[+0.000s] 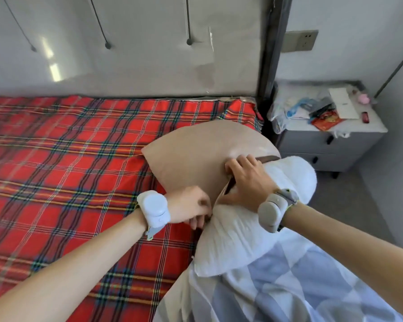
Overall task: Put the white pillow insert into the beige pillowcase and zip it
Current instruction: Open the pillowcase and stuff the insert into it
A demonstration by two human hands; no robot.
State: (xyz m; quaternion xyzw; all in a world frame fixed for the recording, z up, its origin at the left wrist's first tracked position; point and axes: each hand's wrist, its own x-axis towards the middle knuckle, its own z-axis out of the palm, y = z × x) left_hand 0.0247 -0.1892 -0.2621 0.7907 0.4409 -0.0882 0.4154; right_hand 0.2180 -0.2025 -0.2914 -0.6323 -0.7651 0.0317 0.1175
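Right hand (247, 180) up top, fingers hooked over the dark-lined mouth of the beige pillowcase (196, 154), thumb splayed down on the white pillow insert (242, 233). Left hand (191, 205) lower down, fingers curled, pinching the near edge of that same opening. The insert's far end is tucked into the mouth, but most of it bulges out, resting on a blue-and-white checked quilt (300, 275). The case lies on the red plaid sheet (68, 147). A cluttered grey nightstand (330, 145) stands off to the right.

Unseen: insert (242, 240) end inside pillowcase (196, 154)
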